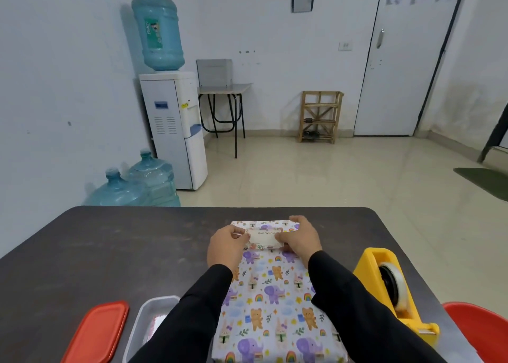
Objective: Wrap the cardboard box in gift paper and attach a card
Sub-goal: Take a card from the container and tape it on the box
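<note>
You are attaching the card (265, 239): left hand (228, 246) and right hand (301, 237) pinch its ends at the wrapped box's (275, 302) far end; next, I think, press it flat and tape it.

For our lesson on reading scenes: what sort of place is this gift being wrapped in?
Probably an office or workroom: a water dispenser with spare water bottles beside it, and a dark work table holding a yellow tape dispenser.

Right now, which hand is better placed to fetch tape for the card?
Probably right: the tape dispenser stands on the right hand's side of the wrapped box, and the left hand pinches the card.
</note>
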